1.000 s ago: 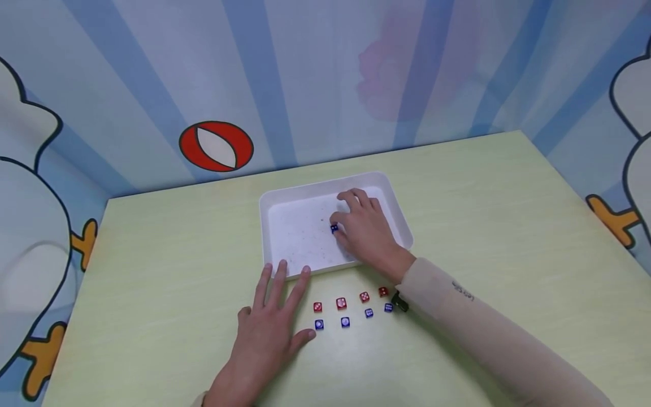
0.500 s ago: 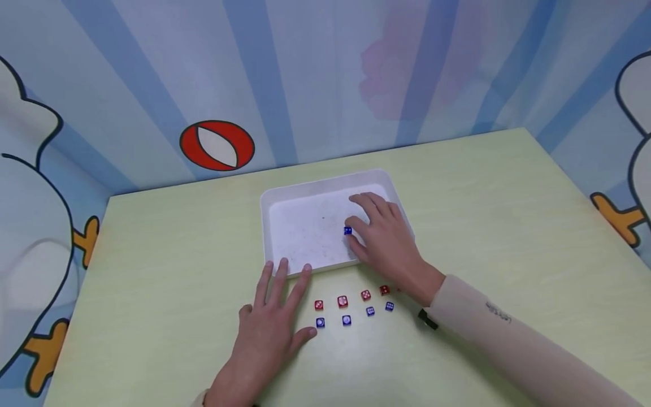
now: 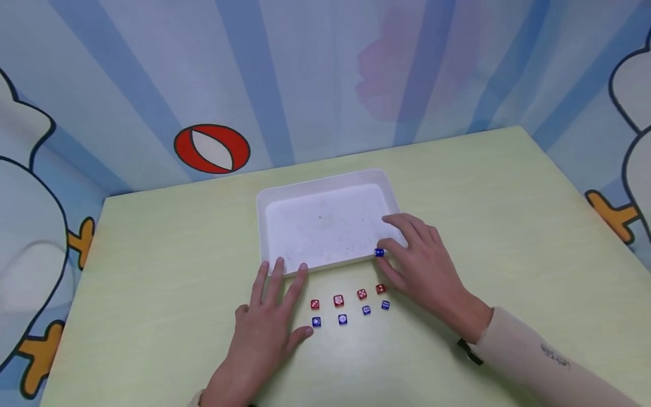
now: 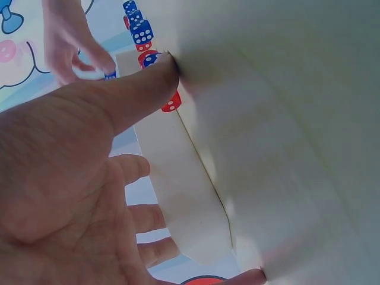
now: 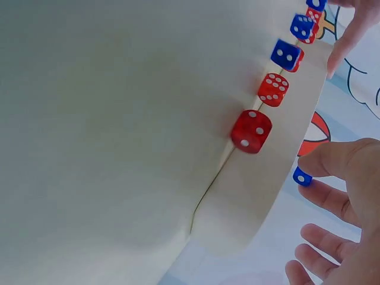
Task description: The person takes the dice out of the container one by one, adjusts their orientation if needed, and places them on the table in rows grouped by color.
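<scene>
My right hand (image 3: 429, 274) pinches a small blue die (image 3: 378, 252) between thumb and forefinger, above the near right edge of the white tray (image 3: 325, 182). In the right wrist view the pinched blue die (image 5: 302, 176) shows a white dot, with the other fingers spread apart. The left hand (image 3: 261, 333) has its fingers spread, fingertips at the tray's near rim and the thumb beside a blue die (image 3: 316, 321). Two rows of dice lie in front of the tray: red dice (image 3: 338, 301) behind, blue dice (image 3: 343, 319) nearer me.
The pale yellow-green table (image 3: 508, 226) meets a blue striped backdrop (image 3: 330, 73) at the back. Small dark specks dot the tray's floor. In the right wrist view, a red die (image 5: 252, 131) ends the back row on the right.
My right hand, pinching the blue die, has moved right and toward me, from over the tray's middle to its near right edge. The left hand has hardly moved.
</scene>
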`<state>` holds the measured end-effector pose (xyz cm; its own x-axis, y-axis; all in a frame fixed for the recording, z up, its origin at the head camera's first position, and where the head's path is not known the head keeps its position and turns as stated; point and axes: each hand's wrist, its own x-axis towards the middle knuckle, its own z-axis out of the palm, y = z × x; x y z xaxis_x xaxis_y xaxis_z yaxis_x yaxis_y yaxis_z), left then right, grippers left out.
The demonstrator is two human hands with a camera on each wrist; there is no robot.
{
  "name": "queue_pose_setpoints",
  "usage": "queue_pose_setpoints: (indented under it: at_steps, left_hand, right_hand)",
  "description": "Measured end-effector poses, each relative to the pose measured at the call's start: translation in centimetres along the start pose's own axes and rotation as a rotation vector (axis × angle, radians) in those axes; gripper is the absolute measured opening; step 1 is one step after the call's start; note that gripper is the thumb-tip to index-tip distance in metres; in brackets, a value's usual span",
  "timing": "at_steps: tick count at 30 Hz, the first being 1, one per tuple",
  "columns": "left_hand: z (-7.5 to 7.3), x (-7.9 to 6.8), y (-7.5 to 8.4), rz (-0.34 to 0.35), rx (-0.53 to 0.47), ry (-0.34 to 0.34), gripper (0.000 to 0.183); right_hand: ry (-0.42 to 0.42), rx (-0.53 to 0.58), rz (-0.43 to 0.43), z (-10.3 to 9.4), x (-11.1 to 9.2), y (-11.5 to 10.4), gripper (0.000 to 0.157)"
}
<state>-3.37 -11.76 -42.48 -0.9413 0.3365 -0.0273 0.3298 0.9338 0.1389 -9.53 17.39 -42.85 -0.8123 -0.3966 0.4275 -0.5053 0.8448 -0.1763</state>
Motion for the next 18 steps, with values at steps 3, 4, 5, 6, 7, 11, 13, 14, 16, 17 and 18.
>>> queue_pose_setpoints:
  at_steps: [3, 4, 5, 6, 7, 11, 13, 14, 16, 17, 18]
  left_hand:
    - [-0.1, -0.1, -0.1, -0.003, -0.002, 0.002, 0.103]
    - [0.0, -0.1, -0.1, -0.003, -0.003, 0.002, 0.103]
    - [0.0, -0.2, -0.2, -0.003, -0.004, 0.003, 0.103]
    - [0.1, -0.2, -0.2, -0.003, -0.004, 0.002, 0.102]
    - [0.1, -0.2, -0.2, -0.004, -0.004, 0.000, 0.102]
    - [0.1, -0.2, -0.1, -0.001, -0.006, -0.004, 0.102]
    - [0.0, -0.1, -0.1, 0.003, -0.002, 0.000, 0.102]
    - [0.0, -0.1, -0.1, 0.004, 0.000, 0.003, 0.102]
    - [0.0, 0.0, -0.1, 0.009, 0.004, 0.009, 0.102]
    - [0.0, 0.0, -0.1, 0.011, 0.005, 0.012, 0.102]
    - [0.0, 0.1, -0.2, 0.012, 0.006, 0.014, 0.102]
  right_hand:
    - [-0.015, 0.027, 0.013, -0.5, -1.4, 0.3, 0.017]
    - [-0.023, 0.047, 0.018, -0.6, -1.9, 0.4, 0.016]
    - [-0.033, 0.066, 0.023, -0.7, -2.4, 0.5, 0.016]
    - [-0.042, 0.088, 0.026, -0.8, -2.8, 0.7, 0.017]
    - [-0.049, 0.109, 0.026, -0.9, -3.1, 0.8, 0.016]
    - [-0.075, 0.175, 0.020, -1.3, -4.3, 1.1, 0.018]
    - [-0.095, 0.184, 0.014, -1.4, -4.7, 1.1, 0.018]
    - [-0.107, 0.180, 0.011, -1.5, -4.9, 1.1, 0.018]
    - [-0.130, 0.172, 0.003, -1.5, -5.1, 1.0, 0.019]
    - [-0.139, 0.167, -0.004, -1.5, -5.1, 1.0, 0.019]
    - [-0.146, 0.161, -0.009, -1.5, -5.2, 1.0, 0.019]
